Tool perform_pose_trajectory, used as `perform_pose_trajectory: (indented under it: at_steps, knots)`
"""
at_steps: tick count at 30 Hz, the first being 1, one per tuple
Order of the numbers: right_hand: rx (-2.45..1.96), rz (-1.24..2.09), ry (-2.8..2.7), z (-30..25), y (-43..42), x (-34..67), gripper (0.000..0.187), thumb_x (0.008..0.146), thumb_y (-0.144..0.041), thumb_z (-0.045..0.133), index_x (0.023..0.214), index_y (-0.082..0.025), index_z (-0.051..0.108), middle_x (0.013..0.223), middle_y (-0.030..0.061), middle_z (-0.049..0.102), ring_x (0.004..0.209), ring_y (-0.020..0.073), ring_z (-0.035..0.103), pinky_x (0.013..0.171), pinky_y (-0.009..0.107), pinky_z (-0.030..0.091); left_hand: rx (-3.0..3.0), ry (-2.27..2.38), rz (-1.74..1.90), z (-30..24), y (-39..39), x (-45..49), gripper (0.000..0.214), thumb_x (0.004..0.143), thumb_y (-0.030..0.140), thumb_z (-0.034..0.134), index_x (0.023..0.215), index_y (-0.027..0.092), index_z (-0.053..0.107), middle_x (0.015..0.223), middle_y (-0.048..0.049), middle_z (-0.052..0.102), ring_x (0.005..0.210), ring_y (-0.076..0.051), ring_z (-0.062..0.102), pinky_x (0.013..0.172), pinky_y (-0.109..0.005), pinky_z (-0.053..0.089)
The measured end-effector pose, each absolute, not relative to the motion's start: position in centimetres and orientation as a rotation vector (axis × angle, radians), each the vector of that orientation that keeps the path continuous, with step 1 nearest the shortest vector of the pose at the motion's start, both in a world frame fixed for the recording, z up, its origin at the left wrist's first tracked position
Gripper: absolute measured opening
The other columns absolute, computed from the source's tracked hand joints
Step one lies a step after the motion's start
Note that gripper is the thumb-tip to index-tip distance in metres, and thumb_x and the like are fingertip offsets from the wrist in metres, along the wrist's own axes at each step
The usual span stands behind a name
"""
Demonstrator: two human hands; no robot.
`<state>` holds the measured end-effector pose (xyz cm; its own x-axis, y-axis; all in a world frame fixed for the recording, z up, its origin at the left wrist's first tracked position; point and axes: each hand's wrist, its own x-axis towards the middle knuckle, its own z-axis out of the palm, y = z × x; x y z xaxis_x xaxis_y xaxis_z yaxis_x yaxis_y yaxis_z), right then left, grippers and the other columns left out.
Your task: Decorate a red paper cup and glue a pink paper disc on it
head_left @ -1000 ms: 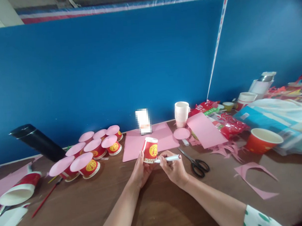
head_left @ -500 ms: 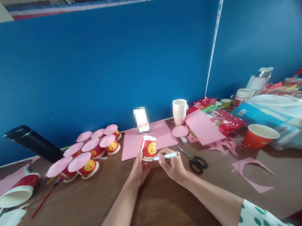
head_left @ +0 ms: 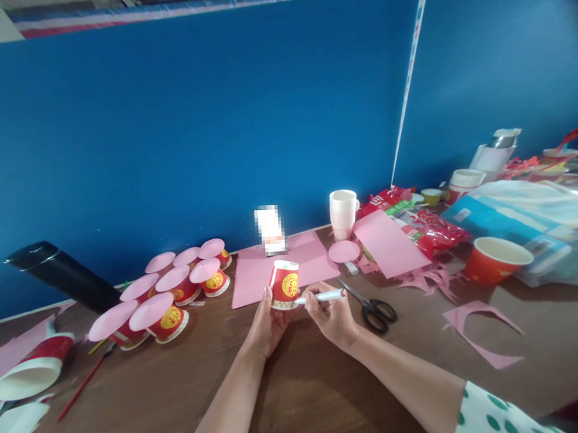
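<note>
My left hand (head_left: 267, 323) grips an upside-down red paper cup (head_left: 284, 285) with a yellow emblem, just above the brown table (head_left: 297, 395). My right hand (head_left: 330, 317) pinches a white pen-like stick (head_left: 320, 297), its tip touching the cup's lower rim. A pink paper sheet (head_left: 253, 275) lies flat behind the cup. Black-handled scissors (head_left: 373, 308) rest just right of my right hand.
Several upturned red cups topped with pink paper discs (head_left: 168, 292) cluster at the left, beside a black cylinder (head_left: 56, 274). A tipped red cup (head_left: 30, 371) lies far left. White cups (head_left: 343, 214), pink scraps (head_left: 481, 336), red packets (head_left: 428, 226) and an orange bowl (head_left: 496, 262) crowd the right.
The view shifted a little since a second ago, so things sit slightly lower-left. My hands keep the cup and the stick in the same hold, barely moved.
</note>
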<state>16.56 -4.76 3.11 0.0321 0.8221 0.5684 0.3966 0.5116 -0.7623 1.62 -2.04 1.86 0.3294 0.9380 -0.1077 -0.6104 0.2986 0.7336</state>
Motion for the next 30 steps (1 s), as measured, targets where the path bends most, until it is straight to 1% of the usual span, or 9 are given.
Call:
perform_pose_trajectory:
  at_steps: [5,17,21,24,30]
  knots:
    - [-1.062,0.496,-1.563,2.91,-4.76,16.51,0.019,0.085,-0.027,0.045,0.072,-0.017,0.055,0.058,-0.0003,0.054,0.050,0.0105,0.048,0.049,0.020,0.038,0.646,0.601,1.110,1.90,-1.98,1.61,0.053,0.083,0.051,0.045,0.118,0.011,0.053,0.101,-0.0132,0.068,0.093,-0.025,0.064,0.088,-0.041,0.047]
    - [-1.071,0.473,-1.561,2.96,-4.80,16.51,0.021,0.085,-0.027,0.046,0.070,-0.017,0.055,0.059,0.0005,0.056,0.051,0.0107,0.049,0.052,0.021,0.039,0.650,0.552,1.095,1.66,-1.91,1.48,0.051,0.083,0.050,0.046,0.115,0.012,0.056,0.104,-0.0131,0.066,0.098,-0.026,0.061,0.088,-0.039,0.048]
    - [-1.056,0.495,-1.549,2.98,-4.79,16.49,0.021,0.085,-0.026,0.045,0.070,-0.017,0.054,0.059,0.0006,0.056,0.051,0.0108,0.049,0.052,0.021,0.039,0.654,0.562,1.101,1.49,-1.85,1.42,0.047,0.084,0.048,0.045,0.113,0.013,0.056,0.101,-0.0117,0.068,0.096,-0.025,0.062,0.086,-0.038,0.049]
    - [-1.059,0.488,-1.552,2.93,-4.74,16.49,0.020,0.085,-0.026,0.045,0.069,-0.017,0.054,0.060,0.0008,0.056,0.052,0.0110,0.049,0.052,0.021,0.039,0.657,0.575,1.103,1.33,-1.83,1.37,0.044,0.085,0.047,0.044,0.109,0.013,0.059,0.097,-0.0106,0.069,0.093,-0.023,0.063,0.085,-0.038,0.049]
    - [-1.051,0.456,-1.551,3.19,-4.81,16.47,0.020,0.085,-0.026,0.045,0.070,-0.016,0.055,0.060,0.0010,0.055,0.053,0.0111,0.049,0.053,0.021,0.039,0.641,0.582,1.093,1.43,-1.85,1.41,0.045,0.084,0.049,0.046,0.106,0.012,0.060,0.096,-0.0116,0.069,0.094,-0.025,0.063,0.090,-0.040,0.046]
